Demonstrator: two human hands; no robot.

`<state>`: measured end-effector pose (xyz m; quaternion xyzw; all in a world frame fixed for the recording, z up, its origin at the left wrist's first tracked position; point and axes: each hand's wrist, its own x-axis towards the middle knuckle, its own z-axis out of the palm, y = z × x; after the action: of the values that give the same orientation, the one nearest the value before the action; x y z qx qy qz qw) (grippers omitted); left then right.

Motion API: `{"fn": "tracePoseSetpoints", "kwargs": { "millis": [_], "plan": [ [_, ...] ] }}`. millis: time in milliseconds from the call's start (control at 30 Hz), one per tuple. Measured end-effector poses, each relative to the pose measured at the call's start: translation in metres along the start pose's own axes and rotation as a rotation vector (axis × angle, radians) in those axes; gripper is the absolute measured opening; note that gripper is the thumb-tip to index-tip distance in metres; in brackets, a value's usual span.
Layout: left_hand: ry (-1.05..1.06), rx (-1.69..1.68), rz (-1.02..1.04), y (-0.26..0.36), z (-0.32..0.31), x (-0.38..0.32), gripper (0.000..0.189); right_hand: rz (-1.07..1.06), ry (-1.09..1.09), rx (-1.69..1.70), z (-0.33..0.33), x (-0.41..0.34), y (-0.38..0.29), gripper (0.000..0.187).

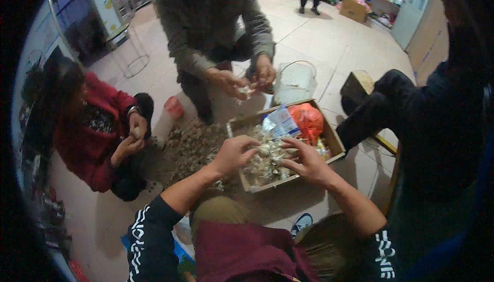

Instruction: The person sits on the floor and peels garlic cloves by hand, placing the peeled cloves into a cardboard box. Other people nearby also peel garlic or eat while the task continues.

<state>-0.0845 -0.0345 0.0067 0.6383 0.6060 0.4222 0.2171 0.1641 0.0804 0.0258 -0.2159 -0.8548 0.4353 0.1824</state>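
My left hand (237, 153) and my right hand (307, 159) hover over a shallow box (247, 187), facing each other with fingers apart. Between them lies a pale, shredded clump (272, 152), which the fingertips reach; whether either hand grips it is unclear. More whitish and tan scraps (266, 172) fill the near part of the box. Behind them are a blue and white packet (281, 123) and a knotted red plastic bag (307, 119). To the left, a heap of brown, dirt-covered lumps (193, 146) spreads over the floor beside the box.
A person (212, 31) crouches opposite, holding a small pale piece. Another person in red (92, 127) squats at the left, both hands on a small pale thing. A translucent bucket (295, 83) stands behind the box, a red cup (174, 107) beyond the heap. Someone's dark-clothed leg (370, 108) is at right.
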Motion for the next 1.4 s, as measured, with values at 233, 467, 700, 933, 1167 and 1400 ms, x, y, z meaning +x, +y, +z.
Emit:
{"fn": "tracePoseSetpoints", "kwargs": {
  "millis": [233, 467, 700, 933, 1167, 1400],
  "plan": [
    [0.007, -0.023, 0.072, 0.063, 0.049, 0.05, 0.023, 0.06, 0.216, 0.187, -0.012, -0.002, 0.021, 0.045],
    [0.133, -0.038, 0.114, 0.054, 0.089, 0.053, 0.016, 0.093, 0.333, 0.177, -0.015, -0.015, 0.046, 0.039],
    [0.163, -0.169, 0.02, 0.057, 0.098, 0.052, 0.01, 0.103, 0.354, 0.167, -0.007, -0.019, 0.052, 0.033],
    [0.293, -0.159, 0.045, 0.052, 0.105, 0.053, 0.01, 0.006, 0.423, -0.097, -0.007, -0.013, 0.035, 0.03],
    [0.059, -0.419, 0.028, 0.038, 0.092, 0.063, 0.012, 0.13, 0.421, 0.116, -0.016, -0.012, 0.028, 0.033],
    [0.078, -0.362, 0.044, 0.048, 0.09, 0.058, 0.013, 0.199, 0.332, 0.229, -0.018, -0.016, 0.025, 0.032]
  ]
}}
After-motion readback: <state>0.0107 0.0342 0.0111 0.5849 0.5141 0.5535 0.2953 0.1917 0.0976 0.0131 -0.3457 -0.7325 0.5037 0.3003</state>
